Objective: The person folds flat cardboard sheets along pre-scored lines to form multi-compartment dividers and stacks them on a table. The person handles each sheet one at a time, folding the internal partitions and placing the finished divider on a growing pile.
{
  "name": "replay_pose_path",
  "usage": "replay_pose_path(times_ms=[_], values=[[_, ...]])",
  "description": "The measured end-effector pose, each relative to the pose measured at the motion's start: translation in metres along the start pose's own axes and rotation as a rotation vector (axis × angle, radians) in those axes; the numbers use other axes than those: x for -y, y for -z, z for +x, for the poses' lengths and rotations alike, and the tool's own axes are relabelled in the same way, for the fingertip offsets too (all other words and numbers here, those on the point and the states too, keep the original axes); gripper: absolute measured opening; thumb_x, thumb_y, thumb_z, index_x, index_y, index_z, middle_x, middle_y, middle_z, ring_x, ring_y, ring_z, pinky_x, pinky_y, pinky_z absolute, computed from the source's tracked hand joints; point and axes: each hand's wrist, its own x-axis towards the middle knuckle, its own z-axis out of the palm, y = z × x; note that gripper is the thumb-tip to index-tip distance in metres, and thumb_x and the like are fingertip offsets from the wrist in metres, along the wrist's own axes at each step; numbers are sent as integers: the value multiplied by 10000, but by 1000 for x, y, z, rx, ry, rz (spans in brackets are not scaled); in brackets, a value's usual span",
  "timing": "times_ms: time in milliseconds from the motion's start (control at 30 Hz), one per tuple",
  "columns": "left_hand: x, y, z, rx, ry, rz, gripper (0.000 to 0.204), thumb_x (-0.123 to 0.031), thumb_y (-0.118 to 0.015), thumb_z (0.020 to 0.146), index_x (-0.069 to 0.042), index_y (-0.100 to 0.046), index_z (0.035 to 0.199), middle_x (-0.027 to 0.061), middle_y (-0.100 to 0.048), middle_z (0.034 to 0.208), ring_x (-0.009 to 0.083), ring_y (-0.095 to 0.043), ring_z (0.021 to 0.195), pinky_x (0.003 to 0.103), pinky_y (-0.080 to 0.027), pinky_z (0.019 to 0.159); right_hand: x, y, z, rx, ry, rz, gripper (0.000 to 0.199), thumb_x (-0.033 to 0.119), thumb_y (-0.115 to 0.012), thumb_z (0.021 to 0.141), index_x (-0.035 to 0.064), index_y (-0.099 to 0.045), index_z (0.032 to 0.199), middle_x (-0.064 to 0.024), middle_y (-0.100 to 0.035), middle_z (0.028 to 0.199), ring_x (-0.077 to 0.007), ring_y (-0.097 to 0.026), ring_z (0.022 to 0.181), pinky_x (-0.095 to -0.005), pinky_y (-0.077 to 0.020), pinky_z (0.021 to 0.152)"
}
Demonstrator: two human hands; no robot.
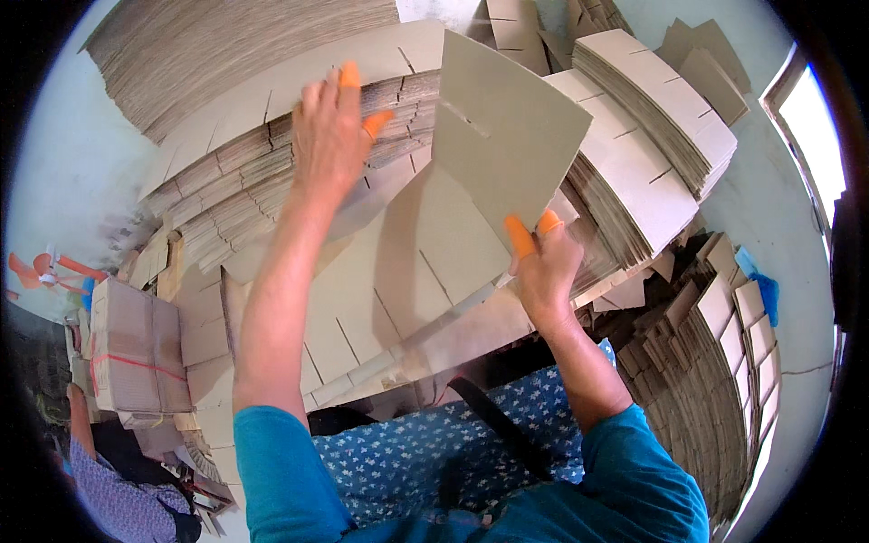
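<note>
Grey slotted cardboard sheet at upper centre, pinched by the right hand! Left hand, upper left, spread and empty; one piece raised, cardboard stacks seemingly left to go.

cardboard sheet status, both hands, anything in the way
Right hand grips raised cardboard sheet near its lower edge. Left hand open at slotted cardboard stack, contact unclear. Sheet hides what's directly behind.
</note>
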Motion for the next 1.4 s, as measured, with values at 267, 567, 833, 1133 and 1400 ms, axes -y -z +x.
replay_pose_path(times_ms=[267,567,833,1133,1400], values=[[39,-47,23,198,-125,16,323,-134,-666,765,-25,-578,1056,64,-601,1012,242,-527,871,363,-473,720,-1,-5,5,-102,198,-65,243,23,-705,789,17,-557,981,-141,-585,713,-239,-546,554,-266,-450,535],[8,0,11,111,-420,151,305,-12,-578,711,10,-578,1015,74,-550,900,210,-517,805,313,-480,663,7,2,-8,-99,167,-28,228,-7,-677,807,-2,-558,1001,-149,-628,819,-245,-590,641,-259,-484,613],[-2,25,-8,81,-331,207,295,-5,-593,698,50,-589,987,85,-537,842,197,-506,784,286,-464,633,20,14,-20,-25,193,-13,210,-55,-613,829,-14,-566,1029,-141,-647,887,-191,-611,716,-271,-512,679],[-25,64,-15,80,-363,93,336,-8,-611,647,91,-608,967,115,-561,823,201,-499,791,283,-459,608,25,14,-24,49,94,62,218,102,-561,890,4,-546,1085,-190,-629,974,-352,-633,770,-366,-505,673],[-50,110,-26,86,-347,26,346,-10,-608,640,83,-607,974,115,-584,830,198,-519,772,293,-475,614,59,23,-20,151,177,-257,252,25,-548,806,4,-516,1055,-219,-613,946,-403,-607,706,-462,-476,608]])
